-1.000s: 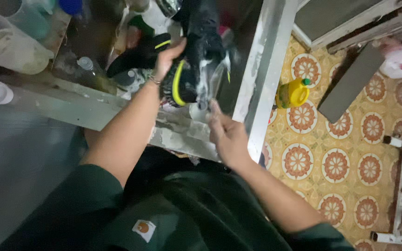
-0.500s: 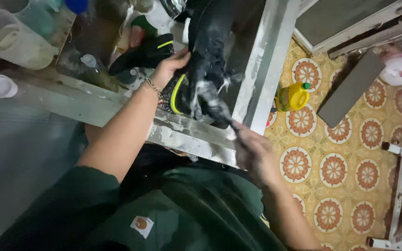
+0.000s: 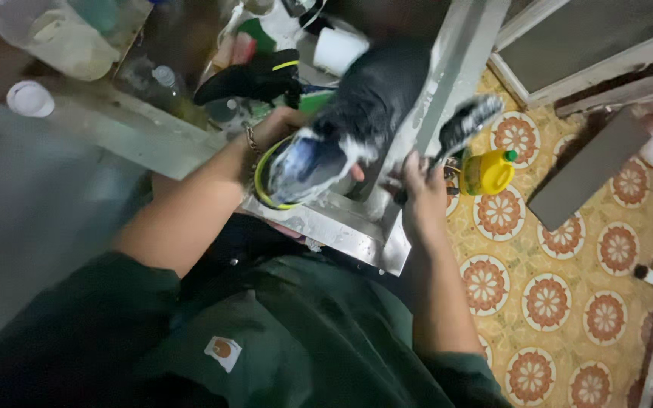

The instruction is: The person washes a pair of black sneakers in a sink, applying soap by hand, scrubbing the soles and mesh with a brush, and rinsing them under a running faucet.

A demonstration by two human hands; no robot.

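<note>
Steel sink rim (image 3: 319, 223) beside patterned orange floor tiles (image 3: 546, 295)

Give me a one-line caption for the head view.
Left hand holds a soapy black shoe over a metal sink; right hand grips a brush.

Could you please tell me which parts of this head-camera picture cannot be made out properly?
- Brush in the right hand: motion blur hides its handle and how the fingers grip it.
- Left hand: mostly behind the soapy black shoe, so its fingers are hidden.
- Inside of the sink: covered by the shoe and clutter.
- Plastic jug: cut off by the top edge.
</note>
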